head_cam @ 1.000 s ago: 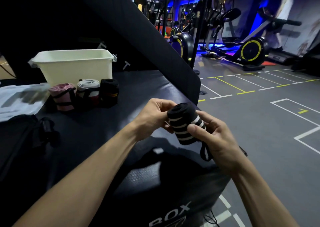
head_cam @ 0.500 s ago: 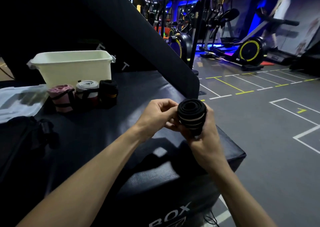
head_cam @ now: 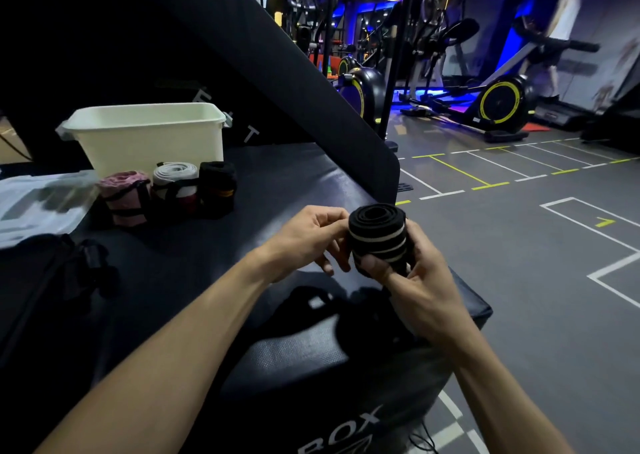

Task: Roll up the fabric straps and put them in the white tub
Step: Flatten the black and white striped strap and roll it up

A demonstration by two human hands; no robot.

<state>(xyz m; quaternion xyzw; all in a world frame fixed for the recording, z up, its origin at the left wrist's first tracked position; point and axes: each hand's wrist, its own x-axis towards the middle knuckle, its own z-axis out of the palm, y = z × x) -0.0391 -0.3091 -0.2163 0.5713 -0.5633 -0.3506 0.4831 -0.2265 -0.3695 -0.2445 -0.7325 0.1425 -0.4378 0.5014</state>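
While the right hand (head_cam: pixel 420 280) grips the black striped strap roll (head_cam: pixel 377 237) above the black box (head_cam: pixel 311 346), the left hand (head_cam: pixel 306 237) pinches its side. The white tub (head_cam: pixel 149 138) sits well apart, behind three rolled straps (head_cam: pixel 169 190).

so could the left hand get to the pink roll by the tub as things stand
Probably not yet: the left hand is busy holding the striped roll with the right hand. The path to the pink roll looks unobstructed.

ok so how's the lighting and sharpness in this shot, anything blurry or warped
Head view: dim overall, blue glow at the back; the striped roll and both hands are lit and sharp; the person far right is blurred; floor lines bend from the wide lens; the bag on the left is smeared.
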